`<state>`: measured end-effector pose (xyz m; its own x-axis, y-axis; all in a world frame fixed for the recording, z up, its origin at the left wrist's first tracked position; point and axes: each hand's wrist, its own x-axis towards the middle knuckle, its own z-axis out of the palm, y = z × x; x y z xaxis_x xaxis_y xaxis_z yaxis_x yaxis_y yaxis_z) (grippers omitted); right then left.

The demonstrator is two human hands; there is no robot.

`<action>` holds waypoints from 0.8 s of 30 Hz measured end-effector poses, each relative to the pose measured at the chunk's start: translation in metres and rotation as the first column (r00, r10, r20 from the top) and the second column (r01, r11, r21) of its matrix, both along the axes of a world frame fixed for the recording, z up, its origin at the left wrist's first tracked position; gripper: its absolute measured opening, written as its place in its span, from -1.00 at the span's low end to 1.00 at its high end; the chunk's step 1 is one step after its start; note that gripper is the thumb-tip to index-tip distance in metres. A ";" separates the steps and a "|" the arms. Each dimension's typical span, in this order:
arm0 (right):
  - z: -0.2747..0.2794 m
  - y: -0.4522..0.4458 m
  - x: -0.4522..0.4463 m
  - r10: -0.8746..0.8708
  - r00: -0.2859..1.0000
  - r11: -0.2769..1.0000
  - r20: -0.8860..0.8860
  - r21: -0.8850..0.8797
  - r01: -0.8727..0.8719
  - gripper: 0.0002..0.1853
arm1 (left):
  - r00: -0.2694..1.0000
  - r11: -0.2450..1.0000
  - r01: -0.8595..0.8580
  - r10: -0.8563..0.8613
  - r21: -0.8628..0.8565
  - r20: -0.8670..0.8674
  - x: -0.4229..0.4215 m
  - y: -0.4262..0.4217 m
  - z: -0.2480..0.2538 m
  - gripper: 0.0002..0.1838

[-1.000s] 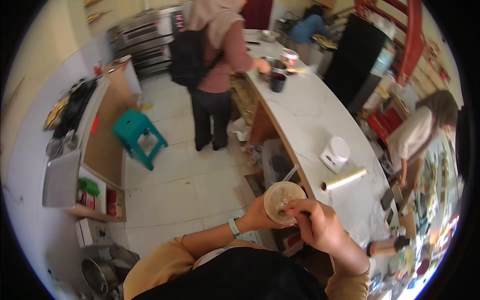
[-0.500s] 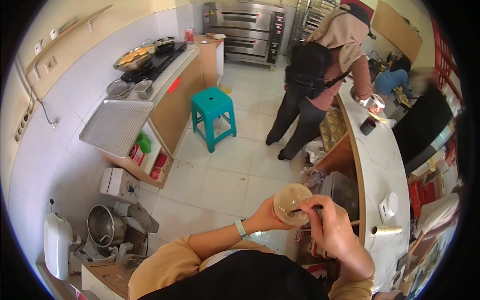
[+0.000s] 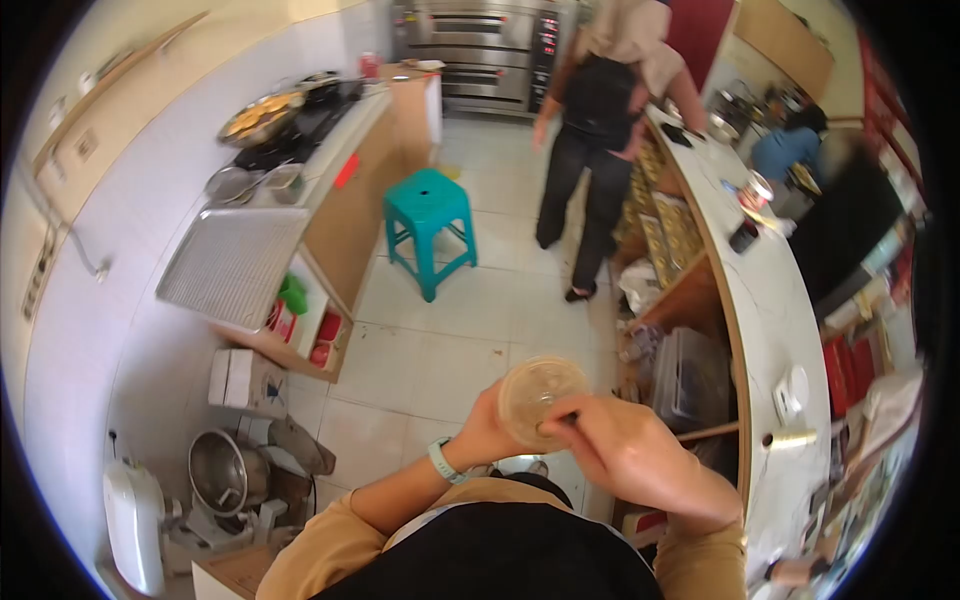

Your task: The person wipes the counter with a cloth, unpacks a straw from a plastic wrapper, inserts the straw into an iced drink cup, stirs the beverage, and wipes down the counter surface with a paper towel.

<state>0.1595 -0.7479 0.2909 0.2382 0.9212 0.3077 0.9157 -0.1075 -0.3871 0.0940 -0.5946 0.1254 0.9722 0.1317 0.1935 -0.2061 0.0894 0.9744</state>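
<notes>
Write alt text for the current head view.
Left hand holds a round clear plastic cup; right hand grips a thin dark utensil at its mouth. Beyond: teal plastic stool, person in dark trousers beside a long white marbled counter.

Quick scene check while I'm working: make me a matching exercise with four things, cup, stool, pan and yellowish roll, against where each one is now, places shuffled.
Things
1. Cup
2. Teal stool
3. Wide pan
4. Yellowish roll

Places
A. On the black stove, with food in it
B. On the white countertop at the right
C. In the left hand
D. On the tiled floor

Right pairs: 1-C; 2-D; 3-A; 4-B
</notes>
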 end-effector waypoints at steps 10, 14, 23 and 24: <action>0.011 -0.023 -0.035 0.250 0.946 0.502 0.207 0.807 -0.310 -0.83 | 0.909 0.908 0.416 -0.416 -0.039 0.007 -0.001 -0.011 0.061 -0.60; 0.010 -0.041 -0.045 0.125 0.977 0.434 0.171 0.876 -0.209 -0.84 | 0.895 0.890 0.383 -0.423 -0.246 -0.138 0.000 -0.042 0.107 -0.72; 0.008 -0.109 -0.059 -0.202 0.958 0.437 0.201 0.894 -0.096 -0.87 | 0.703 0.655 0.676 -0.711 -0.338 0.029 0.032 -0.112 0.105 -0.69; 0.011 -0.121 -0.061 -0.220 0.954 0.456 0.204 0.886 -0.084 -0.87 | 0.686 0.642 0.708 -0.724 -0.295 0.069 0.037 -0.120 0.101 -0.68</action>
